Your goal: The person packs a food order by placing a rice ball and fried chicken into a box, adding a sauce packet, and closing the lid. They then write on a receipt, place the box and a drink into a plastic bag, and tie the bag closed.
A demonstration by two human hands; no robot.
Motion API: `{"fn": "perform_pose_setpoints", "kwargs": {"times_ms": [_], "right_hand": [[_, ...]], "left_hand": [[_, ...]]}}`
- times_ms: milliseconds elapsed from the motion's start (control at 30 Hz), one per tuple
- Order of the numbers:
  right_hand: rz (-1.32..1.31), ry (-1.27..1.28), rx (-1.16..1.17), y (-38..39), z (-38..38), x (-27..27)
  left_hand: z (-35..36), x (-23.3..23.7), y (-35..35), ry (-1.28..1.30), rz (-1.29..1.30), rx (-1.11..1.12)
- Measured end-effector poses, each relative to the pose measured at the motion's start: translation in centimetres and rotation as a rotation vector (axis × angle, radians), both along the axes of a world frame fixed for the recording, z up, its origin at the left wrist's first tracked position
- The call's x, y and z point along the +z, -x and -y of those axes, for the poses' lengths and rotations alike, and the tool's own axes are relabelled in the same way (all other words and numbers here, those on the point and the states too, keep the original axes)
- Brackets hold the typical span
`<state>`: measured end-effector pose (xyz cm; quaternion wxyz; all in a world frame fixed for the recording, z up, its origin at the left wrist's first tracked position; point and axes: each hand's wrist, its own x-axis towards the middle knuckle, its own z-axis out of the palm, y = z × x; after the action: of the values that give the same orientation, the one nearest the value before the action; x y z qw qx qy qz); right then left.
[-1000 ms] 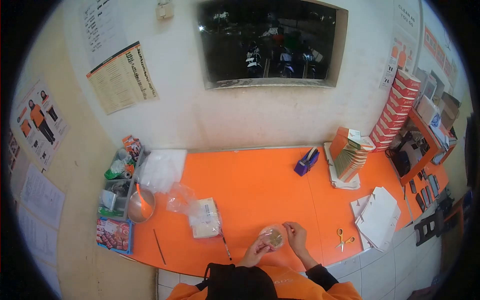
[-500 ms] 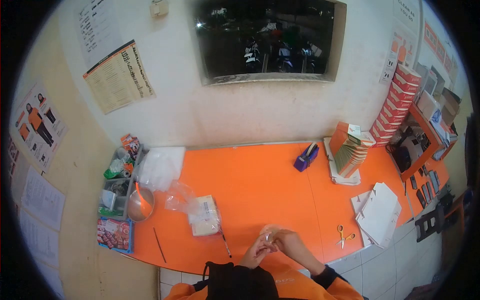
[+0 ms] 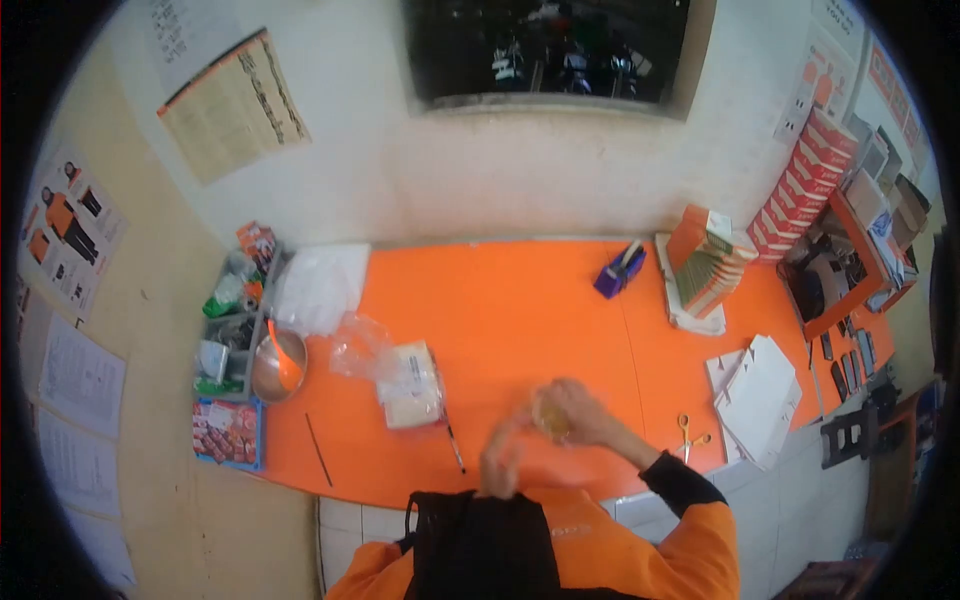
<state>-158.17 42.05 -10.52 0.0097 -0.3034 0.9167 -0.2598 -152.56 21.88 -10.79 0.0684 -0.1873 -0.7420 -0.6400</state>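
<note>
My right hand (image 3: pixel 580 408) is closed around a small clear packet with something yellowish inside (image 3: pixel 551 415), held above the orange table (image 3: pixel 500 300). Just left of it, my left hand (image 3: pixel 500 455) is smeared by motion, and its fingers cannot be made out clearly. A plastic-wrapped pale pack (image 3: pixel 411 388) lies to the left of my hands, with a dark pen (image 3: pixel 455 442) beside it. Yellow-handled scissors (image 3: pixel 687 435) rest on the table to the right.
At the left stand a metal bowl (image 3: pixel 279 366) with an orange spoon and grey bins (image 3: pixel 226 345). A purple tape dispenser (image 3: pixel 620 270), folded cartons (image 3: pixel 705 265) and white sheets (image 3: pixel 760 400) are on the right.
The hands have moved apart; the right one has risen with the packet, and the left has drawn back to the left. The view has tilted down a little.
</note>
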Motion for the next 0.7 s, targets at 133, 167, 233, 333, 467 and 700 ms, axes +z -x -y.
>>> {"fn": "perform_pose_setpoints", "kwargs": {"times_ms": [133, 167, 233, 333, 467, 700], "right_hand": [[0.086, 0.198, -0.112, -0.4, 0.3, 6.8], [0.097, 0.222, -0.112, -0.3, 0.6, 7.5], [0.108, 0.267, -0.11, 0.0, 1.1, 8.3], [0.081, 0.32, -0.174, 0.0, 1.9, 8.0], [-0.071, 0.251, -0.306, -0.6, 3.7, 7.1], [-0.1, -0.018, -0.404, 0.6, 7.5, 3.4]], "left_hand": [[-0.7, -2.2, 3.2, -0.725, 0.795, 0.244], [-1.2, -1.0, 3.6, -0.912, 0.865, 0.092], [-2.2, -0.4, 4.5, -1.117, 0.917, -0.134], [-3.2, -2.1, 5.6, -1.138, 0.913, -0.239], [-3.9, -4.0, 5.6, -1.167, 0.91, -0.183], [-4.0, -7.8, 4.7, -1.083, 0.895, -0.262]]}}
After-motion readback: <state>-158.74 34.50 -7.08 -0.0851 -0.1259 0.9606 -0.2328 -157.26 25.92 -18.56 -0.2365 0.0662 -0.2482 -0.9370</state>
